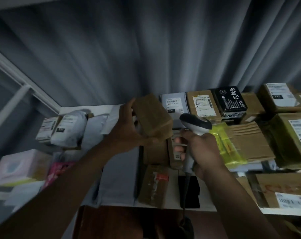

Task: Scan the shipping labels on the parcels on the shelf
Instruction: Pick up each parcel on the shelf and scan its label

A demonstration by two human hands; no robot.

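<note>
Right hand [200,150] grips scanner [196,125]; left hand [129,128] holds tilted brown box [152,116] just left of scanner head, label face hidden.

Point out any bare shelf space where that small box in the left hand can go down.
The clearest bare patch is the white shelf strip at the back, between the white poly bag and the small brown box held by the left hand. Right of the scanner in the right hand, cartons sit packed edge to edge.
</note>
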